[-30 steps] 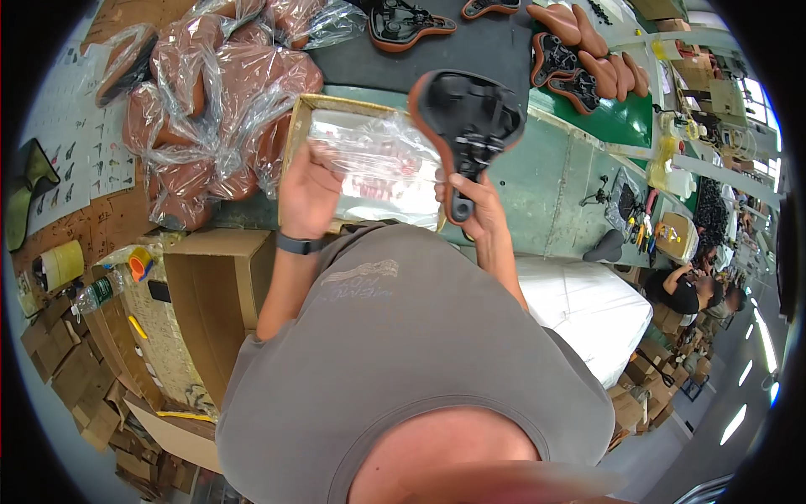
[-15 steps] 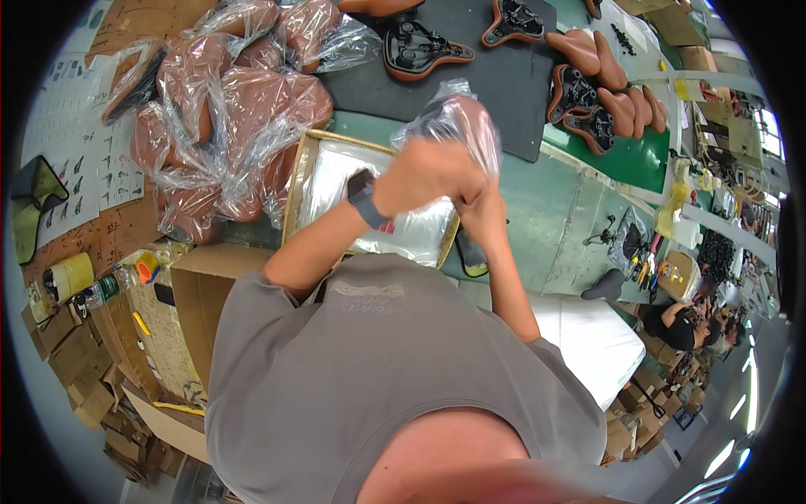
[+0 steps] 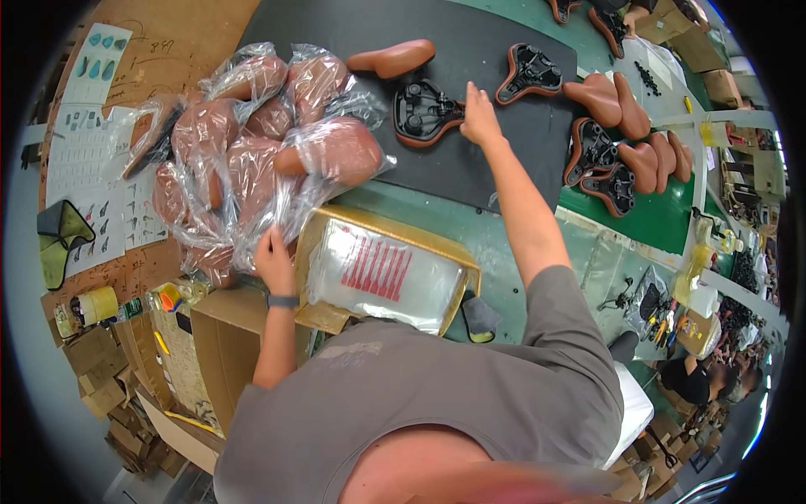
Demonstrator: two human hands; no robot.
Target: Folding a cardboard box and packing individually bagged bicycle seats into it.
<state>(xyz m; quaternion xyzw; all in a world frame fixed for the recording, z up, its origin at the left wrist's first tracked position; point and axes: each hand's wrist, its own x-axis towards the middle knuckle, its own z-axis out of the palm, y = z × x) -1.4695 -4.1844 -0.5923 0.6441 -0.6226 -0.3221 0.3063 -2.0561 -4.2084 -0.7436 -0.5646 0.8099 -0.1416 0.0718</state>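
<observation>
My left hand point(image 3: 274, 262) pinches the loose end of a clear plastic bag point(image 3: 281, 206). The bag wraps a brown bicycle saddle point(image 3: 344, 151) that lies on top of a heap of bagged saddles point(image 3: 252, 172). My right arm stretches forward over the dark mat. At its end my right hand point(image 3: 480, 118) has its fingers extended, right at the nose of an upside-down saddle point(image 3: 424, 118) with a black underside. Whether the fingertips touch that saddle is hard to see. Between my arms, a cardboard box point(image 3: 474, 260) holds a stack of clear bags point(image 3: 374, 269) with red print.
On the dark mat point(image 3: 336, 34) lie another brown saddle point(image 3: 393, 59) and an upturned one point(image 3: 529, 74). More saddles point(image 3: 617, 101) stand on the green surface to the right. A dark pad point(image 3: 480, 317) sits beside the box. An open carton point(image 3: 227, 328) is at the left.
The bagged saddle that was between both hands now lies on the heap at the left. My left hand moved left with the bag's end; my right hand let go and reached forward.
</observation>
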